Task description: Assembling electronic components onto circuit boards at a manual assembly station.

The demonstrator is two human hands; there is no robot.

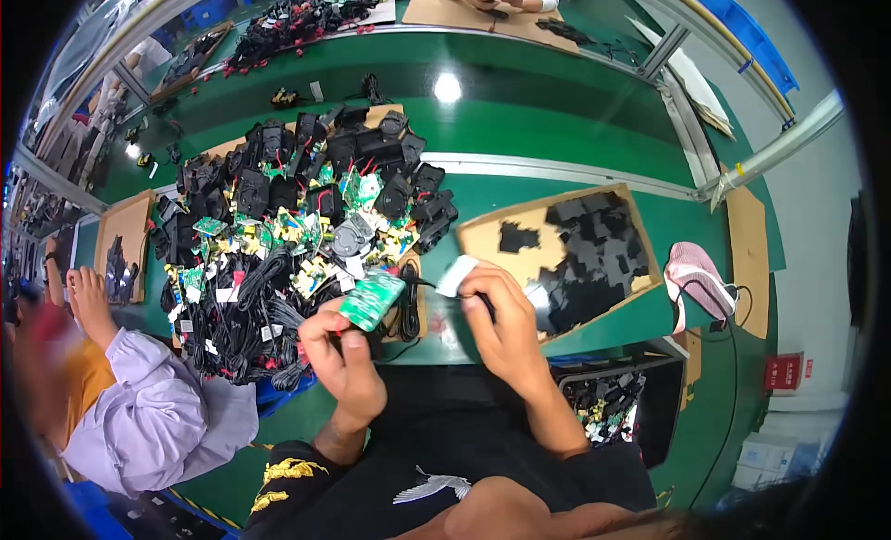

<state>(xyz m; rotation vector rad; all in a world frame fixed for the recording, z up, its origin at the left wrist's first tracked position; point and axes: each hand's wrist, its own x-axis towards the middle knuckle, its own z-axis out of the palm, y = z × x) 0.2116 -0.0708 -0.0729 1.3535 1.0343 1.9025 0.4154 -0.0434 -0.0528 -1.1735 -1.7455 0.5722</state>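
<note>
My left hand [345, 368] pinches a green circuit board [373, 302] by its lower edge, close to the front of a large heap of parts. To its right, my right hand [506, 327] is closed on a small white flat piece [456, 276], which looks like a label. A black cable [409, 303] lies between the two hands; whether it joins the board or the white piece I cannot tell. The heap holds black plastic housings [252, 193], more circuit boards and bundled black cables [264, 280].
At the right stands a shallow cardboard tray [483, 226] with black flat pieces [603, 238]. Beyond it lies a pink mesh item [698, 282] with a cord. A bin of parts [603, 401] sits below the table edge. One person works at my left, another across the green table [548, 113].
</note>
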